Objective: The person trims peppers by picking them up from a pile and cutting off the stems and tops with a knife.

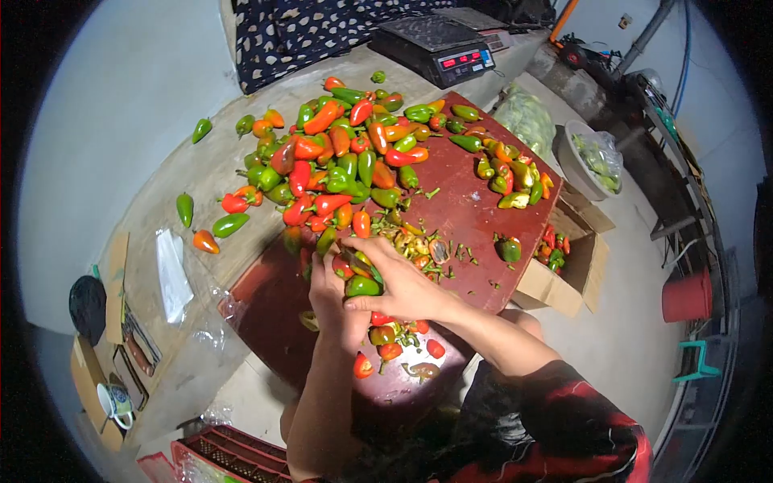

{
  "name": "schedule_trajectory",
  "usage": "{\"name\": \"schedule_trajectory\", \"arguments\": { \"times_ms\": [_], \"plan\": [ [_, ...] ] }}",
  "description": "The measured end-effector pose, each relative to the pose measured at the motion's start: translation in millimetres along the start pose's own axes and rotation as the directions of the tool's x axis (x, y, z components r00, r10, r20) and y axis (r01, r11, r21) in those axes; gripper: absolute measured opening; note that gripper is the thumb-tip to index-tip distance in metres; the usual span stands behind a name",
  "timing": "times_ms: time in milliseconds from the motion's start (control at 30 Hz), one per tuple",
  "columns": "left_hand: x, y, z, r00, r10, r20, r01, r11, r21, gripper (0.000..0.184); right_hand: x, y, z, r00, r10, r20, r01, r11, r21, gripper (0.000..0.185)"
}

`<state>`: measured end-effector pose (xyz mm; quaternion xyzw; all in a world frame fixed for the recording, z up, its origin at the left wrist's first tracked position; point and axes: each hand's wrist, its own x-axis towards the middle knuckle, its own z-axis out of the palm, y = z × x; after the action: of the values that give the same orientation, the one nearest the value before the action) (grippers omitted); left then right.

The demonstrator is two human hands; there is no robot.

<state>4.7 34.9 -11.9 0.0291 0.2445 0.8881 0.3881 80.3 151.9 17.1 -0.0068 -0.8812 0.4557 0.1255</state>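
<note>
Cupped together, my left hand (328, 296) and my right hand (396, 280) hold several red and green peppers (364, 286) between them, over the near part of the red board (459, 217). The fingers of both curl around the peppers, and some fingertips are hidden. Just beyond my hands rises a large heap of red, orange and green peppers (338, 153). Trimmed stems and pepper scraps (411, 241) lie right of my fingers. Below my wrists, cut red pepper pieces (390, 351) sit close to my body.
To the right on the board are a smaller group of peppers (515, 175) and a lone dark pepper (508, 249). A cardboard box (592, 270) with peppers stands beside it. A digital scale (435, 52) is at the back. At left are a white plastic bag (172, 275) and a mug (115, 404).
</note>
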Motion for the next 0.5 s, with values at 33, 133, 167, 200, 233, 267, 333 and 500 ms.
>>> {"name": "schedule_trajectory", "arguments": {
  "times_ms": [33,133,167,200,233,267,333,500],
  "plan": [
    [-3.0,3.6,9.1,0.999,-0.03,0.014,0.03,0.998,-0.051,0.049,1.3,1.2,-2.3,1.0,0.002,0.005,-0.002,1.0,0.013,0.086],
    [-4.0,-3.6,17.3,0.999,-0.044,0.004,0.044,0.998,-0.04,0.053,1.0,2.1,-8.7,0.997,0.075,-0.018,-0.075,0.997,0.015,0.085],
    [-4.3,-9.3,10.3,0.995,0.023,0.096,-0.03,0.997,0.067,0.047,1.4,6.6,-5.9,0.994,0.066,-0.088,-0.061,0.996,0.062,0.079],
    [-3.4,-12.6,7.0,0.977,0.078,0.197,-0.112,0.98,0.163,0.042,1.3,7.0,-7.6,0.991,0.077,-0.106,-0.071,0.996,0.054,0.079],
    [-2.4,-10.9,11.3,0.985,-0.016,0.171,-0.006,0.992,0.123,0.042,1.0,7.3,-11.6,0.992,0.086,-0.092,-0.078,0.993,0.087,0.074],
    [2.4,-16.9,3.3,0.983,0.023,0.18,-0.071,0.962,0.264,0.04,0.9,7.9,-15.6,0.992,0.095,-0.077,-0.086,0.989,0.119,0.069],
    [3.3,-18.0,7.5,0.99,0.013,0.139,-0.075,0.89,0.449,0.042,0.3,13.7,-23.2,0.987,0.051,-0.15,-0.026,0.986,0.166,0.057],
    [-5.7,3.0,7.1,0.989,-0.114,-0.099,0.145,0.906,0.397,0.057,-11.7,7.2,-90.6,0.916,0.313,-0.25,-0.201,0.899,0.388,0.04]
  ]
}}
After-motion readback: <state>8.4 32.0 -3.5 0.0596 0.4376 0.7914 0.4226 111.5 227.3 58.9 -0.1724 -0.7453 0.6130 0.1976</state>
